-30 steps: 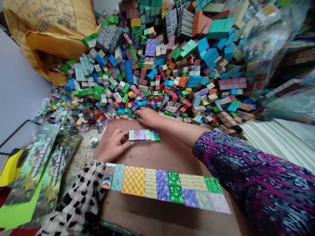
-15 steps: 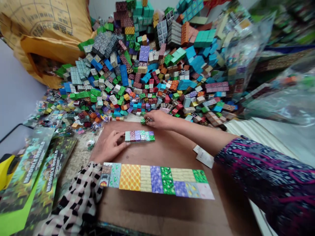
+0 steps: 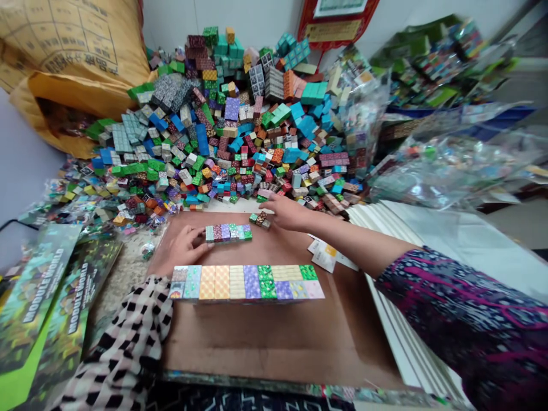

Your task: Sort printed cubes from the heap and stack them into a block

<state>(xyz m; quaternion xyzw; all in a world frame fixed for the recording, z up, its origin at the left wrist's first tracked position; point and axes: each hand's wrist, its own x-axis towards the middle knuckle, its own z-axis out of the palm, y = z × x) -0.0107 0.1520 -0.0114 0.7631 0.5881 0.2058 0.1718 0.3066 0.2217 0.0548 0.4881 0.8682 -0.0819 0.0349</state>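
1. Well, the left hand [image 3: 180, 248] rests low on the brown board [image 3: 274, 337], open, with its fingers slightly spread. Its fingertips [image 3: 199, 233] touch the left end of a short row of cubes [image 3: 228, 232], pressing against it without pinching.
2. That row lies flat near the board's upper edge, just right of the left hand, and runs sideways in mixed greens, reds and purples.
3. The right hand [image 3: 286, 212] reaches in from the right, open and angled down, with its fingers extended and not pinching anything. Its fingertips [image 3: 268, 204] are just beside a small clump of cubes [image 3: 260, 220], but I can't tell whether they touch it.
4. That clump sits on the board between the right hand and the right end of the short row, just apart from both.
5. Below the hands, a long row of blocks [image 3: 246, 282] spans the middle of the board in two bands of patterned faces, orange, purple, green and tan among them.
6. A huge pile of cubes [image 3: 214, 131] fills the upper middle of the frame, spilling down to the board's far edge.
7. A yellow sack [image 3: 72, 51] slumps at the upper left, and two Module World boxes [image 3: 43, 291] lie at the lower left.
8. Clear plastic bags [image 3: 449, 171] heap up on the right, and loose papers [image 3: 327, 257] lie on the board under the right forearm.
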